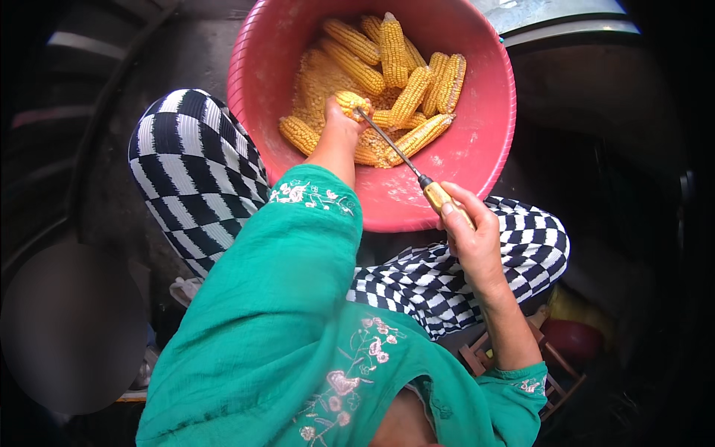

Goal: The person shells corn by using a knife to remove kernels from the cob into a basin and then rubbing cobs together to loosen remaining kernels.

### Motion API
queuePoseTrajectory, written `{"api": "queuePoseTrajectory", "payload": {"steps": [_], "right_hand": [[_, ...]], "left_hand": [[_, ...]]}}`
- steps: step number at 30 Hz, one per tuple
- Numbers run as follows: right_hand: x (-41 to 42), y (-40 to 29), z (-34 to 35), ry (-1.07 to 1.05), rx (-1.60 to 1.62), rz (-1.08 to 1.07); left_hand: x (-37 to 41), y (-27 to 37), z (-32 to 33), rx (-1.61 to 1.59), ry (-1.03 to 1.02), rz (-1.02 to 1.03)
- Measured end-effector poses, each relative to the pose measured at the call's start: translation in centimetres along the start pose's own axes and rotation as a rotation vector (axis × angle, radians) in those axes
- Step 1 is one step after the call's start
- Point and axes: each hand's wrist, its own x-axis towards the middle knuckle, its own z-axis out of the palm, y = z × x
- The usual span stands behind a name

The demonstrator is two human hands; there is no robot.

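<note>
Inside a large red plastic tub, my left hand grips an ear of corn with one end turned towards me. A screwdriver with a worn yellowish handle is in my right hand, near the tub's front right rim. Its metal shaft slants up and left, and the tip meets the end of the held ear. Around my left hand lie several other ears of yellow corn, piled mostly to the right. Loose corn kernels cover the tub's bottom at the left. My left fingers are partly hidden by the ear.
The tub stands between my bent knees in checkered trousers. A small wooden rack-like frame and a dark red round object are at lower right. A pale metallic surface lies beyond the tub. Dark, blurred surroundings fill the sides.
</note>
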Motion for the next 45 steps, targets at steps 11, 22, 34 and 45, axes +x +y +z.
{"api": "queuePoseTrajectory", "payload": {"steps": [11, 22, 34, 45], "right_hand": [[-2.2, 1.6, 1.0, 0.043, -0.495, -0.514], [-2.2, 2.3, 1.3, 0.085, -0.710, -0.609], [-3.0, 2.7, 0.7, 0.071, -0.744, -0.631], [-3.1, 3.7, 1.0, 0.089, -0.758, -0.646]], "left_hand": [[-1.0, 0.2, 0.1, 0.051, 0.016, 0.024], [-0.8, 0.0, -1.0, 0.089, 0.017, 0.023], [-0.8, -0.4, -1.3, 0.045, -0.024, 0.025], [-0.8, -0.5, -1.3, 0.046, -0.024, 0.050]]}}
